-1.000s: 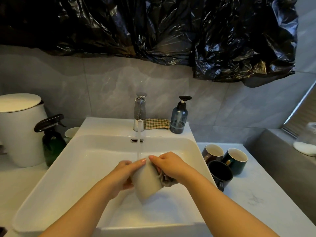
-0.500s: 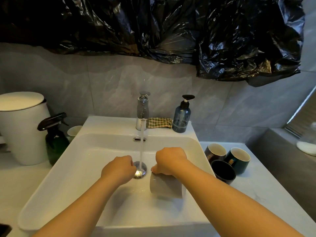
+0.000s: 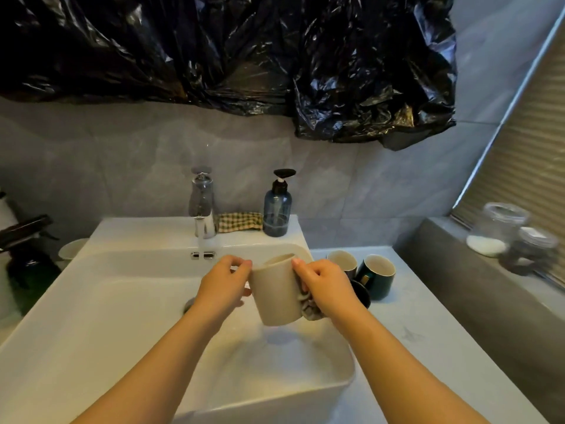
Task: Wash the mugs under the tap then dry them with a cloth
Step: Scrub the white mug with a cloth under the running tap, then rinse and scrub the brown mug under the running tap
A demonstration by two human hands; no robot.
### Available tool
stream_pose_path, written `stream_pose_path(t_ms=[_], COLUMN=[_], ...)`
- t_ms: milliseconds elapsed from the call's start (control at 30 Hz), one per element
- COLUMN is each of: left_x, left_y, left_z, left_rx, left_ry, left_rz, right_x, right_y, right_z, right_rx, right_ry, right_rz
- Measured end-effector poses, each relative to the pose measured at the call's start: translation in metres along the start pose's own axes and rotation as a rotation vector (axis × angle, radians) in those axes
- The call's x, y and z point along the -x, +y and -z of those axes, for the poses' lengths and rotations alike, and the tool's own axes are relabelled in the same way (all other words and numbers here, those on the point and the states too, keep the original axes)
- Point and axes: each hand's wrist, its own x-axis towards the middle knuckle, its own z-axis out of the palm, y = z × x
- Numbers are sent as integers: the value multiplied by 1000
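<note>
Between left hand (image 3: 223, 286), pinching the rim, and right hand (image 3: 325, 287), gripping the handle side, the beige mug (image 3: 276, 296) is hanging over the sink (image 3: 122, 304), likely dripping off.

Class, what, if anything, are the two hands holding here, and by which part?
Both hold the beige mug above the sink: the left hand pinches its left side near the rim, the right hand grips its right side.

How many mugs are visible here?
4. A beige mug is held over the sink by the left hand and right hand. On the counter to the right: a brown mug, a green mug, and a dark mug, partly hidden.
</note>
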Motion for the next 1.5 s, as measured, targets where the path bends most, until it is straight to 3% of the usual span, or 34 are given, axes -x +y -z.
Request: stream_pose_path(t_ms=[167, 367, 467, 600, 733, 933, 1300, 1500], left_x=[11, 16, 10, 0, -9, -12, -13, -18], left_y=[39, 53, 47, 24, 2, -15, -21, -13], left_z=[-62, -147, -187, -228, -253, -271, -282, -275], left_rx=[32, -336, -527, -779, -1051, -1307, -1511, -1283], left_ry=[-71, -287, -315, -384, -343, -295, -271, -310], left_rz=[-120, -454, -532, -584, -637, -647, -669, -573], right_x=[2, 5, 5, 3, -3, -7, -14, -35], right_y=[16, 74, 110, 158, 198, 226, 232, 198], right_z=[64, 140, 163, 181, 186, 177, 179, 189], right_rx=[-13, 51, 42, 58, 103, 169, 236, 241], right_ry=[157, 363, 327, 149, 32, 16, 81, 163], right_rz=[48, 44, 20, -82, -177, -257, -265, -128])
